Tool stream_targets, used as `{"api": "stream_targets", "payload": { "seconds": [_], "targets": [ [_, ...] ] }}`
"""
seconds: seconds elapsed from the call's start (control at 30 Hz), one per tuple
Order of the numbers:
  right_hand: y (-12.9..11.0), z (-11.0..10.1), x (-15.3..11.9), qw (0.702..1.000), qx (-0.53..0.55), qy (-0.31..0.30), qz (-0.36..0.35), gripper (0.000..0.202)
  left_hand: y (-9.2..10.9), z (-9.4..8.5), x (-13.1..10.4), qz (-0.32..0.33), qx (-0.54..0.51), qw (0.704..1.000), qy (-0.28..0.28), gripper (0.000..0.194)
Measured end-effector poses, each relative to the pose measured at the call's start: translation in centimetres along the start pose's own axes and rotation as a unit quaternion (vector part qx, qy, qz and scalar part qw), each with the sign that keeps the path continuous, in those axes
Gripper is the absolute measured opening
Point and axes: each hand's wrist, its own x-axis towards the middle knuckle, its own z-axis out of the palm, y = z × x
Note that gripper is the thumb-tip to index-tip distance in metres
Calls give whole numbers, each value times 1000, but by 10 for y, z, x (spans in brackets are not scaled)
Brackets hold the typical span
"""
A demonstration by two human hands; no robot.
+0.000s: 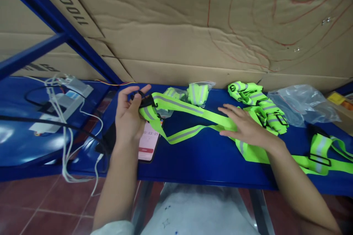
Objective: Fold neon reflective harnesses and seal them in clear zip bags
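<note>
A neon green strap (187, 108) with a grey reflective stripe stretches between my hands above the blue table. My left hand (131, 114) pinches the black buckle (147, 101) at its left end. At the strap's right part, my right hand (242, 123) has its fingers spread, with the strap passing beside the palm and under it; nothing is gripped. From there the strap runs right along the table's front edge to a black slider (319, 159). Partly behind my left hand and the strap lies a phone (147, 143) with a lit screen.
Bagged green straps (198, 94) and a bundle of loose straps (257, 99) lie along the back. Clear plastic bags (303, 102) and a small box (342, 104) are at right. A power strip (63, 104) with white cables is at left, beside a blue metal frame (63, 36).
</note>
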Motion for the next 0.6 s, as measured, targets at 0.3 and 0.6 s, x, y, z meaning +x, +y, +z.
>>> {"api": "stream_targets", "payload": {
  "seconds": [0.3, 0.6],
  "targets": [
    [40, 9, -30, 998, 27, -51, 38, 83, 14, -11, 7, 61, -56, 997, 9, 50],
    [62, 1, -39, 991, 11, -80, 104, 87, 18, -37, 31, 229, -53, 965, 120, 42]
  ]
}}
